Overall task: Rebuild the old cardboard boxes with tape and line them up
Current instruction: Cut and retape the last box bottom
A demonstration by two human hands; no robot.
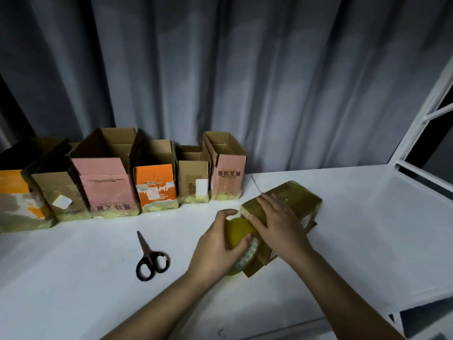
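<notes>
A brown cardboard box, wrapped in yellowish tape, lies on its side on the white table, right of centre. My right hand presses flat on its near end with straight fingers. My left hand grips a yellow tape roll held against the box's near-left end. Along the back left stands a row of several open-topped boxes, pink, orange and brown, their bases taped.
Black-handled scissors lie on the table left of my left hand. A grey curtain hangs behind the row. A white metal frame rises at the right, and the table's right edge drops off at the lower right.
</notes>
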